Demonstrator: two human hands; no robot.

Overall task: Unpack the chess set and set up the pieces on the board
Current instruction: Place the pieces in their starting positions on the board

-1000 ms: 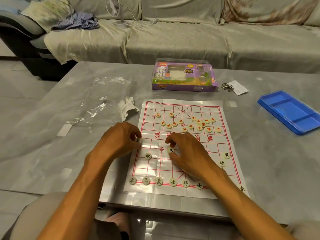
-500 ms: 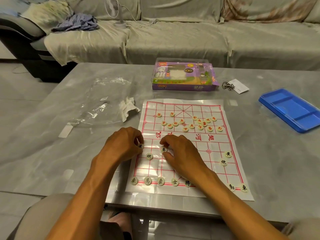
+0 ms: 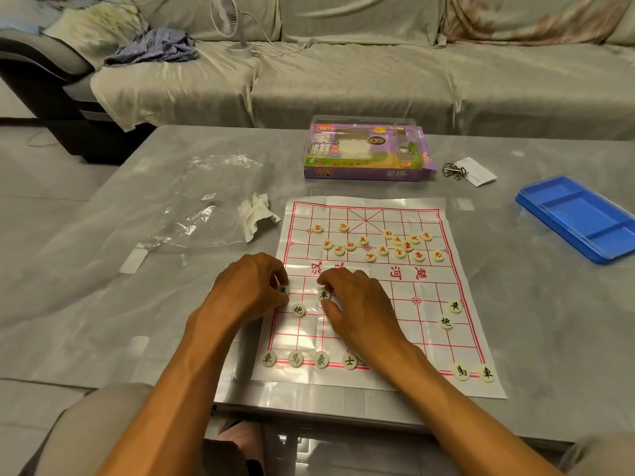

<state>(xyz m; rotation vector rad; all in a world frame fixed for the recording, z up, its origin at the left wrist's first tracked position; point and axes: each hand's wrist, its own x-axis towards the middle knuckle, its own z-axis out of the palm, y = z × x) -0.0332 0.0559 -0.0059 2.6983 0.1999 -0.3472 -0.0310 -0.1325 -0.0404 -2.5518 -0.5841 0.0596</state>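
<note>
On the paper xiangqi board (image 3: pixel 378 290) spread over the grey tabletop (image 3: pixel 103 286), the person's left hand (image 3: pixel 247 290) pinches a black-lettered soldier piece (image 3: pixel 283 289) at the board's left edge, fingers curled round its rim, while the right hand (image 3: pixel 357 304) pinches a second black soldier piece (image 3: pixel 323 295) between thumb and forefinger a couple of files further in. A black cannon piece (image 3: pixel 298 309) sits just below and between the two hands, and the black back row (image 3: pixel 295 359) lies along the near edge, partly hidden by the right forearm. The red pieces (image 3: pixel 378 243) lie scattered on the far half, not yet arranged, so the job looks roughly half done. The purple chess box (image 3: pixel 367 151) stands beyond the board, and a clear plastic bag (image 3: pixel 206 204) lies to the left. The pieces look like small, light, hard discs with smooth faces, likely to slide easily on the glossy sheet; pinching them at opposite edges seems the surest hold. The sheet itself appears thin and creased, so dragging a piece across it might shift or wrinkle it.
</note>
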